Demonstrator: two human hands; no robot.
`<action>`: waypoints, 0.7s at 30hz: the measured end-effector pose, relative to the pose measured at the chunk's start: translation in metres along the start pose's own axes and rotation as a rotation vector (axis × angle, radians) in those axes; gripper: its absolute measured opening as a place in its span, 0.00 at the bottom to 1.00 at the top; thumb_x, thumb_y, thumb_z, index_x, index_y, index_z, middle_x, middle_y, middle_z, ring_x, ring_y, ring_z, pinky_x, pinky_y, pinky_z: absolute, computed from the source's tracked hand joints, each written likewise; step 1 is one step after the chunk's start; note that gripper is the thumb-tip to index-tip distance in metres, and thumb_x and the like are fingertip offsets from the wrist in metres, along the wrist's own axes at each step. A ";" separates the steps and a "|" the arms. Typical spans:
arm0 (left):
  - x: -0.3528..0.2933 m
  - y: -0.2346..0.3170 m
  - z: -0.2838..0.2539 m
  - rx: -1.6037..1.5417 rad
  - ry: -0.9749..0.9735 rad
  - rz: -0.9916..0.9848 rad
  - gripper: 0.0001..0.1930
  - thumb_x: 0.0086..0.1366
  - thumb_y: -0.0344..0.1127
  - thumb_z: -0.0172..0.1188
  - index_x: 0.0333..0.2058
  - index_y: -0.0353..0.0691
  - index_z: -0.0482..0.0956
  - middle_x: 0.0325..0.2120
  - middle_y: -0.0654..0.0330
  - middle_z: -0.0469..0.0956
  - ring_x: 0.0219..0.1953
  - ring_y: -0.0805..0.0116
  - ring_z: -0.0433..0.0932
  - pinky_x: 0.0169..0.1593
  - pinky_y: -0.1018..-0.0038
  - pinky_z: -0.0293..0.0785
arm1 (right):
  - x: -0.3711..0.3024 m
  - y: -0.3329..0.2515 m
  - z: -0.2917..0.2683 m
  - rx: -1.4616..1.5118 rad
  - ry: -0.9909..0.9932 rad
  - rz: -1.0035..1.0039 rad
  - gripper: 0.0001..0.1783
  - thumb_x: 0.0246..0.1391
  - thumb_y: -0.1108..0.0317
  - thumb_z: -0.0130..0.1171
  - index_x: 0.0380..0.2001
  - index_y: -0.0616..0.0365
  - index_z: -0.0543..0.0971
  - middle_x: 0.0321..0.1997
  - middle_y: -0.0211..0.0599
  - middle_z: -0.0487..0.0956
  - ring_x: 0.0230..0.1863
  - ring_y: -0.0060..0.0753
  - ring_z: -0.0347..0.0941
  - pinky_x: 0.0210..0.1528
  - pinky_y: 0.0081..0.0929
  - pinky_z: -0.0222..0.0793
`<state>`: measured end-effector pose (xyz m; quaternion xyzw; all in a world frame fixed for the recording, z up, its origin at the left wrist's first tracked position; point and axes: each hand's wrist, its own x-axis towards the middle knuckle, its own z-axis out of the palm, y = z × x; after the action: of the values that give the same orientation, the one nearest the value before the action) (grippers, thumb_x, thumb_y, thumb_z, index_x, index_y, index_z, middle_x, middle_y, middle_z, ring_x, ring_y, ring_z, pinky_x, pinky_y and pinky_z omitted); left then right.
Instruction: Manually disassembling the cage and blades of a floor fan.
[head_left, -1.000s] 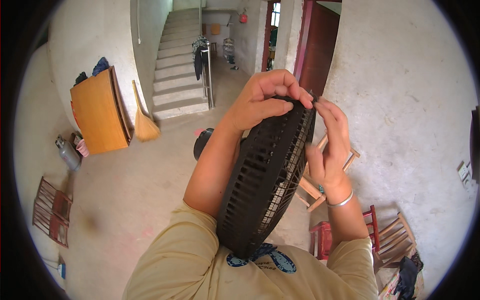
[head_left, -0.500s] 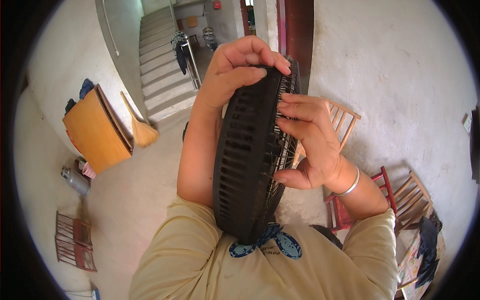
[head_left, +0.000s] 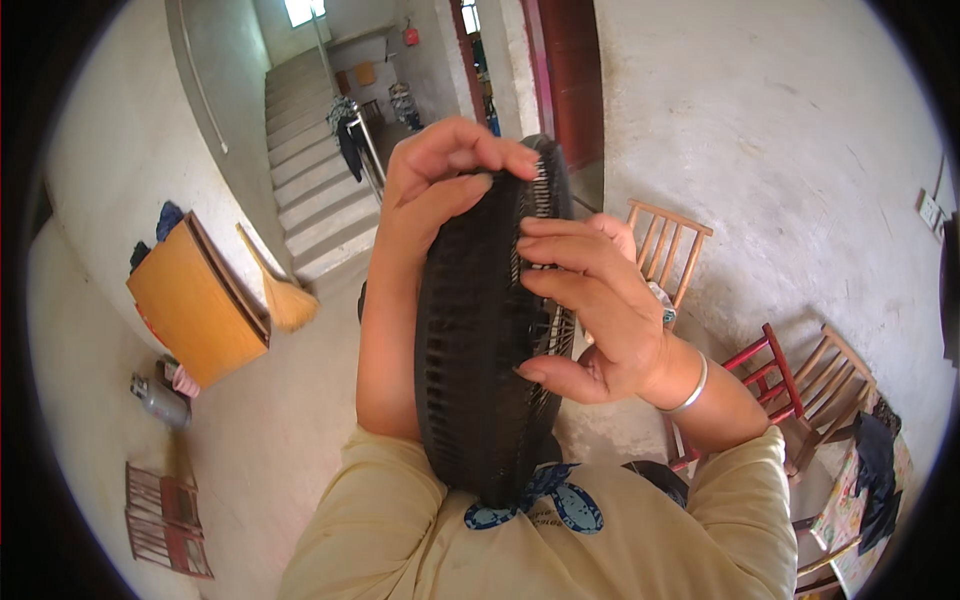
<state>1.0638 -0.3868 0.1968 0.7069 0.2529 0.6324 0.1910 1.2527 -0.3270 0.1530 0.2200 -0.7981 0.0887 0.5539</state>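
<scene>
A black electric fan head (head_left: 470, 340) with slotted sides and a wire grille stands edge-on in front of my chest, its lower end close to my shirt. My left hand (head_left: 435, 185) curls over the far upper rim, thumb on the black casing and fingertips by the grille. On the grille side, my right hand (head_left: 605, 305) grips the rim, with several fingers above and the thumb lower down. A silver bangle circles my right wrist. The fan's face is turned away to the right, and its base is hidden.
Wooden chairs (head_left: 828, 385) and a red chair (head_left: 770, 375) stand along the right wall, near a cloth-covered table (head_left: 895, 500). A broom (head_left: 287, 298), an orange-brown cabinet (head_left: 205, 305), a gas cylinder (head_left: 160, 402) and another chair (head_left: 168, 520) are left. Stairs (head_left: 315, 215) rise ahead.
The view has shifted slightly. The fan head and both hands sit a little lower and further left in the picture, and both hands keep their hold on the rim.
</scene>
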 end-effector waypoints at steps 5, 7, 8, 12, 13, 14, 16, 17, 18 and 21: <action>0.000 0.002 0.000 -0.029 -0.016 0.017 0.09 0.48 0.27 0.52 0.30 0.32 0.69 0.32 0.48 0.76 0.43 0.59 0.72 0.54 0.65 0.61 | -0.002 0.080 -0.005 0.058 0.401 0.264 0.19 0.44 0.66 0.55 0.40 0.66 0.72 0.44 0.53 0.70 0.47 0.52 0.67 0.53 0.35 0.58; 0.006 -0.003 0.003 -0.001 -0.083 0.018 0.09 0.49 0.28 0.52 0.30 0.32 0.68 0.33 0.47 0.76 0.43 0.58 0.72 0.55 0.64 0.61 | -0.013 0.108 0.006 0.037 0.326 0.274 0.19 0.47 0.66 0.53 0.42 0.66 0.71 0.45 0.54 0.70 0.49 0.52 0.66 0.53 0.34 0.59; 0.006 -0.003 0.000 0.014 -0.106 0.013 0.12 0.50 0.31 0.53 0.33 0.30 0.70 0.34 0.46 0.76 0.45 0.57 0.71 0.55 0.63 0.60 | -0.010 0.117 0.016 0.042 0.241 0.279 0.19 0.49 0.65 0.51 0.43 0.66 0.70 0.47 0.54 0.69 0.50 0.52 0.66 0.53 0.33 0.60; 0.020 -0.002 -0.022 -0.011 -0.149 -0.102 0.15 0.53 0.34 0.53 0.36 0.27 0.72 0.36 0.46 0.76 0.48 0.56 0.70 0.55 0.63 0.60 | -0.014 0.113 0.044 0.111 0.347 0.297 0.22 0.49 0.63 0.53 0.45 0.67 0.70 0.47 0.54 0.69 0.50 0.50 0.66 0.52 0.32 0.61; 0.028 -0.003 -0.029 0.078 -0.184 -0.136 0.16 0.54 0.36 0.53 0.36 0.27 0.74 0.38 0.48 0.75 0.48 0.57 0.70 0.55 0.65 0.60 | -0.010 0.111 0.044 0.098 0.355 0.280 0.22 0.48 0.63 0.54 0.44 0.68 0.70 0.46 0.54 0.69 0.48 0.50 0.67 0.51 0.32 0.61; 0.036 -0.006 -0.035 0.165 -0.218 -0.169 0.17 0.55 0.39 0.53 0.36 0.28 0.75 0.40 0.49 0.75 0.49 0.58 0.70 0.54 0.67 0.61 | -0.009 0.111 0.044 0.083 0.361 0.262 0.23 0.47 0.63 0.55 0.44 0.68 0.70 0.45 0.53 0.70 0.47 0.49 0.68 0.50 0.32 0.62; 0.045 -0.020 -0.044 0.293 -0.259 -0.198 0.20 0.56 0.44 0.53 0.35 0.29 0.78 0.42 0.51 0.74 0.48 0.62 0.71 0.54 0.72 0.62 | -0.011 0.115 0.045 0.091 0.389 0.261 0.22 0.47 0.63 0.56 0.43 0.68 0.70 0.44 0.52 0.70 0.45 0.49 0.68 0.49 0.31 0.63; 0.047 -0.028 -0.046 0.296 -0.257 -0.198 0.20 0.56 0.44 0.53 0.35 0.29 0.78 0.42 0.51 0.74 0.48 0.62 0.71 0.54 0.72 0.62 | -0.012 0.117 0.047 0.091 0.416 0.262 0.22 0.46 0.63 0.57 0.42 0.68 0.71 0.43 0.51 0.71 0.44 0.48 0.69 0.48 0.31 0.64; 0.049 -0.036 -0.048 0.231 -0.233 -0.210 0.19 0.56 0.44 0.53 0.34 0.29 0.77 0.41 0.51 0.74 0.47 0.62 0.71 0.53 0.71 0.62 | -0.010 0.117 0.049 0.124 0.441 0.265 0.22 0.45 0.62 0.58 0.40 0.68 0.71 0.41 0.51 0.71 0.43 0.48 0.69 0.46 0.31 0.64; 0.054 -0.050 -0.041 0.077 -0.198 -0.249 0.19 0.56 0.44 0.52 0.32 0.29 0.77 0.40 0.50 0.74 0.45 0.62 0.71 0.52 0.71 0.63 | -0.008 0.117 0.045 0.092 0.427 0.273 0.22 0.44 0.61 0.59 0.39 0.67 0.71 0.39 0.49 0.71 0.41 0.47 0.69 0.45 0.30 0.64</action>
<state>1.0212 -0.3168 0.2154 0.7357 0.3425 0.5210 0.2646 1.1638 -0.2385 0.1410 0.1116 -0.6804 0.2433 0.6822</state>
